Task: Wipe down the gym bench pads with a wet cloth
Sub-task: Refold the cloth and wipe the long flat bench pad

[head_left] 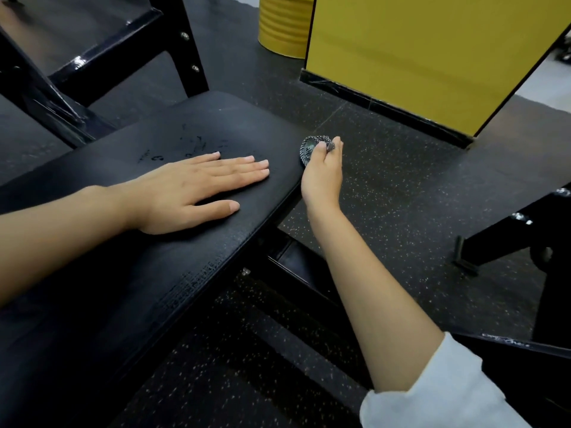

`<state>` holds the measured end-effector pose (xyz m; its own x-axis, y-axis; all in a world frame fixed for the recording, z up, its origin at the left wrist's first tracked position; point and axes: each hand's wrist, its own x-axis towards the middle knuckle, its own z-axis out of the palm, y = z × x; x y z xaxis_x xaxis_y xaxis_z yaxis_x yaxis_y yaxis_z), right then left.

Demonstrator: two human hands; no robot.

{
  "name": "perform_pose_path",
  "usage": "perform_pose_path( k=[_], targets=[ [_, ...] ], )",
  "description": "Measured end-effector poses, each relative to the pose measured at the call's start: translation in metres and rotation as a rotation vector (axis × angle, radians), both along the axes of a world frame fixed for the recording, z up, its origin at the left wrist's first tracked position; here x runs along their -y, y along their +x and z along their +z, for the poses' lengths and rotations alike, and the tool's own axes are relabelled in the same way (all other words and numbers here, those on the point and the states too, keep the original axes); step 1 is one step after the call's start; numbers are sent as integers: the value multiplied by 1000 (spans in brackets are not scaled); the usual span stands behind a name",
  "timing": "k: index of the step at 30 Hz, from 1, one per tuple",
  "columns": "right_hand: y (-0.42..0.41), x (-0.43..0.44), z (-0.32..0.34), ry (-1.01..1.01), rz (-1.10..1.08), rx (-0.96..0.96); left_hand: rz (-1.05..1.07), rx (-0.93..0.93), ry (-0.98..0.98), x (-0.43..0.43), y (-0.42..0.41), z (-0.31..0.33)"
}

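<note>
A long black bench pad [173,257] runs from the lower left toward the upper middle, with scuffed marks near its far end. My left hand [191,186] lies flat on top of the pad, fingers straight and spread. My right hand [323,174] grips a small bunched dark patterned cloth [309,148] and holds it against the pad's right side edge near the far corner. Most of the cloth is hidden inside the fist.
Black metal frame bars [92,63] stand beyond the pad at upper left. A yellow pillar [417,57] with a black base and a yellow drum [284,26] stand at the back. Speckled rubber floor [401,186] lies to the right; another machine's black foot [494,239] stands at right.
</note>
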<state>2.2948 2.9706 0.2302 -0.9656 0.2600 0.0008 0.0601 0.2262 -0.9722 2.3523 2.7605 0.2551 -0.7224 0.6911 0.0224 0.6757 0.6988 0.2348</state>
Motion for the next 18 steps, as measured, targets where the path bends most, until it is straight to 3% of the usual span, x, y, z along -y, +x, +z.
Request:
perform_pose_path(
  k=[10, 18],
  targets=[
    [115, 35, -21, -27, 189, -170, 27, -19, -9, -2, 0, -2],
    [75, 31, -15, -26, 71, -191, 36, -19, -10, -4, -1, -3]
  ],
)
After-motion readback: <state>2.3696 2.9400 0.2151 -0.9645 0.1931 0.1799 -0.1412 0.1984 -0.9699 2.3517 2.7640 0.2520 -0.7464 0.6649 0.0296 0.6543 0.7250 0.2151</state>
